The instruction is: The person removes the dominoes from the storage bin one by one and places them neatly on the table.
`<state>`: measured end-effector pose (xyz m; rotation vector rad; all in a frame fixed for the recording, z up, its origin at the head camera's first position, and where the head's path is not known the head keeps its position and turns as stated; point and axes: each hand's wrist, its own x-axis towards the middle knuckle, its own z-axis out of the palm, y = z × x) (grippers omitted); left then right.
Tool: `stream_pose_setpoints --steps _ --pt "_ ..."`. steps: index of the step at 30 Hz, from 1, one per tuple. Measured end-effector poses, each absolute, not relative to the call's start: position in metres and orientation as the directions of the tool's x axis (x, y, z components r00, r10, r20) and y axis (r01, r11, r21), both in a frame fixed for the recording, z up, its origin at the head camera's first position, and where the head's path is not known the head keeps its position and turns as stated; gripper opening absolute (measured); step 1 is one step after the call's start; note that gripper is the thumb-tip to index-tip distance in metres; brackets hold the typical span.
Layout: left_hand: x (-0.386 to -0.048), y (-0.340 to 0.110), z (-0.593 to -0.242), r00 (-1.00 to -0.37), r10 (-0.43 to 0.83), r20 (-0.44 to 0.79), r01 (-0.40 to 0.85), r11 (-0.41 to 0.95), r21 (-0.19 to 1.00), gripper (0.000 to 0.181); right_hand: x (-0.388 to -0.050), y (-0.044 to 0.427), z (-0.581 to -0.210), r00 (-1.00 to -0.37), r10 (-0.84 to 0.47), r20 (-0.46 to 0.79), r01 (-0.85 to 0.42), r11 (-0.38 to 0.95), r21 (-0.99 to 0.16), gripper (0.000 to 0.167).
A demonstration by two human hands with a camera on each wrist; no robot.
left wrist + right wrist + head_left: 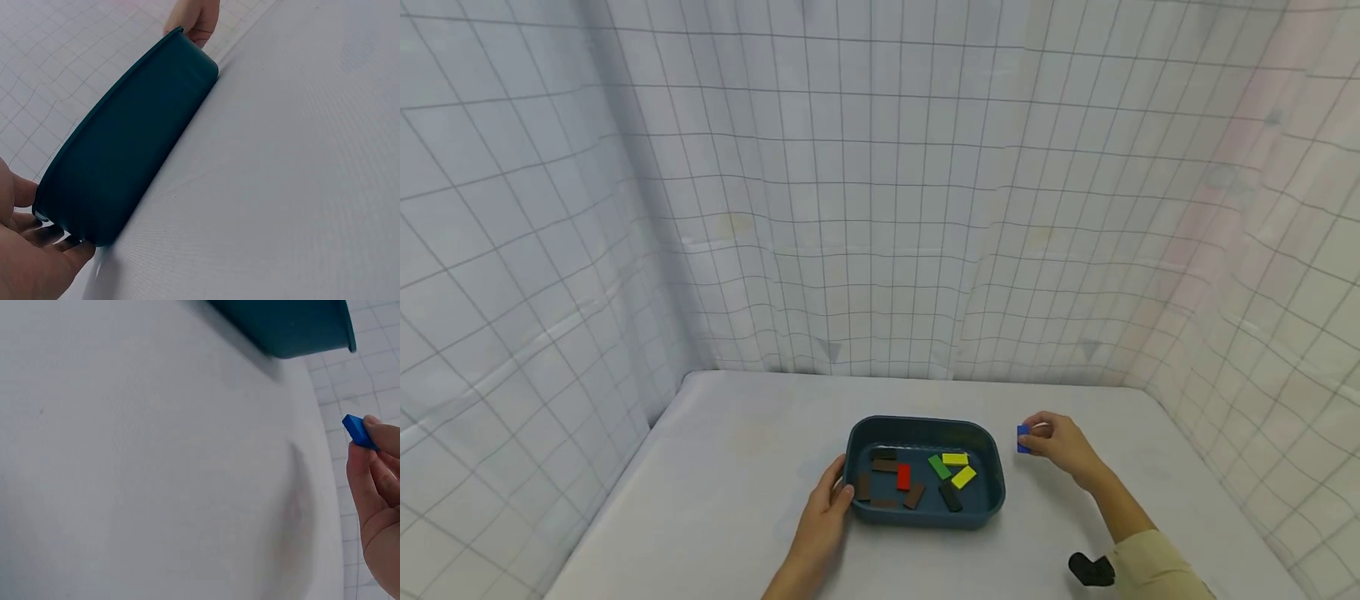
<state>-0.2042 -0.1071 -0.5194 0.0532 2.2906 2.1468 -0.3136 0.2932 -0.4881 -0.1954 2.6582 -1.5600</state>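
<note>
A dark teal plastic tub (925,520) stands on the white table, with several small flat blocks lying loose on its bottom. Among them are a red block (903,477), a green block (939,467), two yellow blocks, and several brown and black ones. My left hand (822,518) grips the tub's left end, its thumb and fingers spread along the wall and rim. To the right of the tub, my right hand (1063,446) pinches a small blue block (356,430) between thumb and fingers, apart from the tub and above the table.
A black curved object (1090,570) lies on the table beside the right sleeve; its kind is unclear. White grid-patterned curtains (880,208) enclose the table (737,433) at the back and both sides.
</note>
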Motion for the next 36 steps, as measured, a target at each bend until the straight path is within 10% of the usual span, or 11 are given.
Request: stream_pose_setpoints --steps 17,36 --pt "-0.202 -0.106 -0.518 -0.999 0.030 0.012 0.015 0.094 0.995 0.055 -0.325 0.310 -0.513 -0.987 -0.145 0.067 -0.156 0.793 -0.589 0.024" --pt "-0.201 -0.104 -0.516 -1.000 0.021 0.022 0.024 0.092 0.995 0.054 -0.320 0.296 -0.495 -0.981 -0.057 0.187 -0.157 0.801 -0.577 0.021"
